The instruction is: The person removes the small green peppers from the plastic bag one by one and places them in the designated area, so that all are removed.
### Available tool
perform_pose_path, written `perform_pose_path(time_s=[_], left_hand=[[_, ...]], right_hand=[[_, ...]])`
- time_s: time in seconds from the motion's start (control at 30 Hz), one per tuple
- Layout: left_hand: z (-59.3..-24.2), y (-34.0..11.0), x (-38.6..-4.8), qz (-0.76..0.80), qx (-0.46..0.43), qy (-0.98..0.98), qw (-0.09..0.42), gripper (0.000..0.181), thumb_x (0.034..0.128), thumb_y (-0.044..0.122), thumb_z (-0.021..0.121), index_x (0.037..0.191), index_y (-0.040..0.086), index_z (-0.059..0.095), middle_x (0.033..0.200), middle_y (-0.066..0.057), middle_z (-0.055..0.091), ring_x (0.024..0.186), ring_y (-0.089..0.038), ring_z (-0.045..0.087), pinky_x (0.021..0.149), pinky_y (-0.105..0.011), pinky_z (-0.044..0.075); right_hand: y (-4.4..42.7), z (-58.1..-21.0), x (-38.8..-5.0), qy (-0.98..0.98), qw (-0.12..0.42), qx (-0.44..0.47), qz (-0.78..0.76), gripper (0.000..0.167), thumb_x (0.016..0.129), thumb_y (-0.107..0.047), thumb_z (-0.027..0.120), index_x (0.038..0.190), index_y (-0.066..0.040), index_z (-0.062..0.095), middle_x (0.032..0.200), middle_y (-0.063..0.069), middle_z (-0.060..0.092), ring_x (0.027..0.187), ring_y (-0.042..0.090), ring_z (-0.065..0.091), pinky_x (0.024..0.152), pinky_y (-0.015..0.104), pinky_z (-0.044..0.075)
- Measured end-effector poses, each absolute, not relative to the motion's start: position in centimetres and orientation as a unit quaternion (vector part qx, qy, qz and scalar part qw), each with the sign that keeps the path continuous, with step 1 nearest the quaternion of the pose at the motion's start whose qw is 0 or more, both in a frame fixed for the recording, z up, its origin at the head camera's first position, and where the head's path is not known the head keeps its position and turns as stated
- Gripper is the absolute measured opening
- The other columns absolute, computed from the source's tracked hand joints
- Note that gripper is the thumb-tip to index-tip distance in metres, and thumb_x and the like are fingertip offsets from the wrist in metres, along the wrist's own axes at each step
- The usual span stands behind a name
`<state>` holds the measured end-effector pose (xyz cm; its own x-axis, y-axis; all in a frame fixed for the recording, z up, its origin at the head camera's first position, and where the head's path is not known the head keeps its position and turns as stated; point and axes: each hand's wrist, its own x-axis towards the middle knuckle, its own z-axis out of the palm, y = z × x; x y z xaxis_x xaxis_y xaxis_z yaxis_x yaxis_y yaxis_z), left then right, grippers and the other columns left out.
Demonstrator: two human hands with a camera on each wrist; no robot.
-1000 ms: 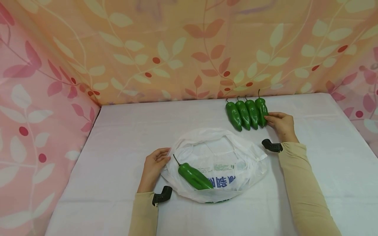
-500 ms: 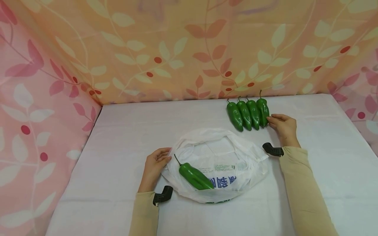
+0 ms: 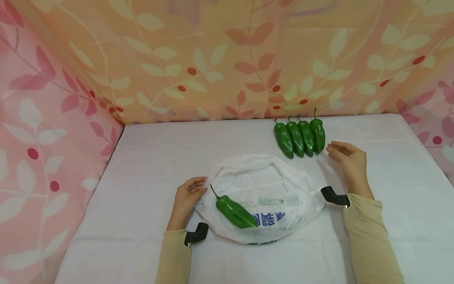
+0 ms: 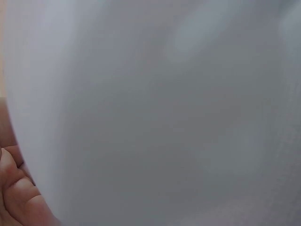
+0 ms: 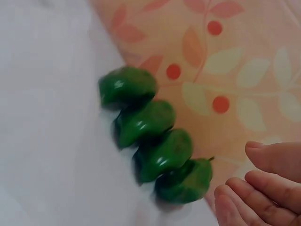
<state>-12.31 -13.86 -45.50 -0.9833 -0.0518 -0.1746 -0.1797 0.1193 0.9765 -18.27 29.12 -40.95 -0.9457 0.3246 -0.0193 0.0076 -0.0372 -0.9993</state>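
At the left rim of a white plastic bag [image 3: 244, 236], my left hand [image 3: 185, 199] pinches the film between thumb and fingers. One green chili pepper [image 3: 235, 212], stem toward that hand, lies in the bag's wide mouth. Several more green peppers [image 3: 300, 138] lie side by side in a row at the back right. My right hand [image 3: 351, 163] is just right of the row, apart from the rightmost pepper, fingers relaxed and holding nothing. The right wrist view shows the row of peppers [image 5: 162, 153] beyond the fingertips. Blurred bag film [image 4: 155, 117] fills most of the left wrist view.
A white cloth [image 3: 120, 236] covers the table. Behind it hangs an orange leaf-patterned curtain [image 3: 213, 39], with pink floral cloth [image 3: 32, 177] at the sides. Each wrist carries a small black camera mount [image 3: 335, 197].
My right hand has drawn away from the rightmost pepper, moving right and nearer to me. My left hand stays at the bag's rim. The head view has shifted slightly.
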Motion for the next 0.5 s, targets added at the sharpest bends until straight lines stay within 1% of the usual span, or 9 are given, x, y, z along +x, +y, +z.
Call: perform_pose_path(time_s=[0.07,0.1,0.27,0.43,0.5], left_hand=[[-45.5,-13.9,-12.4,0.659,-0.079,0.746,0.048,0.032,0.0858,-0.004,0.063,0.118,-0.001,0.062,0.114,-0.016,0.062,0.097,-0.017,0.062,0.081,-0.018,0.048],[-45.5,-13.9,-12.4,0.659,-0.079,0.747,0.048,0.032,0.0857,-0.005,0.063,0.118,-0.001,0.063,0.113,-0.016,0.062,0.096,-0.017,0.062,0.081,-0.018,0.049],[-45.5,-13.9,-12.4,0.657,-0.082,0.748,0.048,0.032,0.0856,-0.005,0.063,0.118,0.0,0.063,0.113,-0.016,0.063,0.096,-0.017,0.062,0.081,-0.018,0.049],[-45.5,-13.9,-12.4,0.657,-0.082,0.747,0.048,0.032,0.0854,-0.005,0.063,0.118,0.0,0.063,0.113,-0.016,0.063,0.096,-0.017,0.062,0.081,-0.018,0.049],[-45.5,-13.8,-12.3,0.658,-0.08,0.747,0.047,0.033,0.0855,-0.005,0.063,0.118,-0.001,0.063,0.113,-0.016,0.063,0.095,-0.016,0.062,0.081,-0.018,0.049]], right_hand=[[28.8,-40.3,-17.8,-0.663,0.115,-0.1,0.733,0.023,0.084,0.007,0.063,0.09,-0.014,0.07,0.082,-0.007,0.071,0.075,0.003,0.067,0.067,0.013,0.051],[28.7,-40.0,-17.6,-0.653,0.117,-0.09,0.743,0.024,0.083,0.008,0.063,0.089,-0.014,0.071,0.083,-0.006,0.071,0.075,0.004,0.067,0.067,0.014,0.051],[27.6,-39.2,-16.6,-0.632,0.107,-0.058,0.766,0.02,0.083,0.008,0.065,0.097,-0.005,0.071,0.088,0.0,0.072,0.08,0.008,0.068,0.07,0.016,0.052],[26.5,-39.1,-15.5,-0.635,0.088,-0.025,0.767,0.022,0.083,0.006,0.066,0.103,-0.002,0.068,0.093,0.002,0.071,0.084,0.01,0.068,0.074,0.017,0.052],[26.0,-39.2,-15.2,-0.639,0.079,-0.01,0.765,0.022,0.083,0.006,0.066,0.104,-0.002,0.068,0.095,0.002,0.071,0.085,0.01,0.068,0.075,0.018,0.052]])
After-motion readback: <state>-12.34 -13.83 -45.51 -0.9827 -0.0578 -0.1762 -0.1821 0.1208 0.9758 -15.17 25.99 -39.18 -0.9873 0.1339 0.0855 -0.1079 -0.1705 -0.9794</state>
